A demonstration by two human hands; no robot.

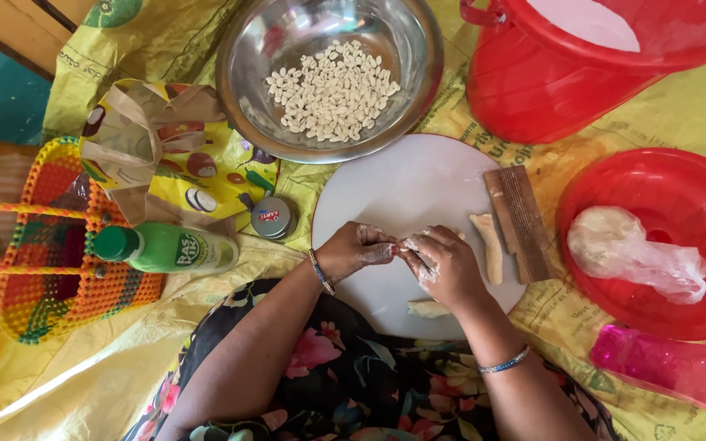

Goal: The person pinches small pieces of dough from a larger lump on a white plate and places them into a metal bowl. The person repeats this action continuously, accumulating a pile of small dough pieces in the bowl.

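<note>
In the middle of the frame we see both hands meeting over a round white board. The left hand is curled, its fingertips pinched together against those of the right hand, and a small bit of pale dough sits between them; it is too small for us to tell which hand bears more of it. The right hand is likewise closed in a pinch, and both hands are dusted with flour. Each wrist carries a bangle.

Just right of the right hand, a long strip of dough lies on the board, touching a ridged wooden paddle that rests across the board's right edge. A smaller dough piece lies at the board's lower edge, beside the right wrist.

At upper centre, a steel bowl holds many small pale shaped pieces; its rim overlaps the top of the board. At upper right stands a red bucket, and below it, at the right edge, a red basin with a lump in clear plastic wrap. A pink translucent container lies at lower right.

To the left of the board we see a small round tin, a green bottle lying on its side, a printed paper bag and a woven multicoloured basket. Everything rests on a yellow printed sheet.
</note>
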